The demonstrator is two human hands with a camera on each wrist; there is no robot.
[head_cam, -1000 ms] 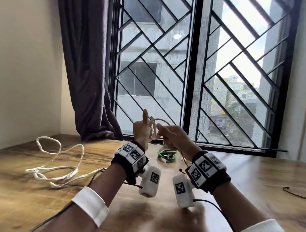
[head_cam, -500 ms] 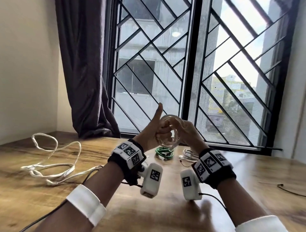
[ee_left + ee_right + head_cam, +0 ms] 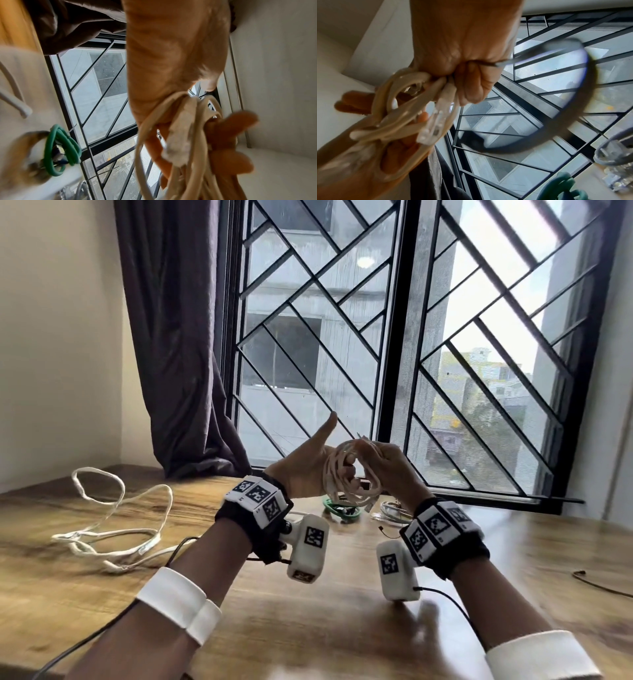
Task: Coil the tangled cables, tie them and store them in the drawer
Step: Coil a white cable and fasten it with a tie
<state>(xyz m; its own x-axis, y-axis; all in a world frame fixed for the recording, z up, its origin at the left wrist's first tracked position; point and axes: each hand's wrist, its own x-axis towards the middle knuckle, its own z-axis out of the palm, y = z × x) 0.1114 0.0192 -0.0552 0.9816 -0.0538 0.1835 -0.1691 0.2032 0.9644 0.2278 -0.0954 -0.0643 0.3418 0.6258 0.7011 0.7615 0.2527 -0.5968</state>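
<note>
Both hands are raised above the wooden table [image 3: 308,628] with a coiled white cable [image 3: 359,496] between them. My left hand [image 3: 308,470] has its fingers curled through the coil and its thumb sticking up. The right hand [image 3: 387,467] is a fist gripping the coil's top right side. In the right wrist view the coil [image 3: 399,121] shows a clear plug [image 3: 435,121], and a thin dark tie [image 3: 573,121] sweeps blurred out of the same fist. The loops [image 3: 187,135] hang over my left fingers in the left wrist view. No drawer is in view.
A green coiled cable [image 3: 339,508] and a pale coiled cable [image 3: 390,511] lie on the table beyond my hands. A loose white cable [image 3: 113,529] sprawls at the left. A thin black wire [image 3: 603,583] lies at the right edge. Curtain [image 3: 178,337] and barred window stand behind.
Both hands have risen with the coil. The left thumb has tilted from upright to slanting right, and the right hand has shifted round the coil's right side.
</note>
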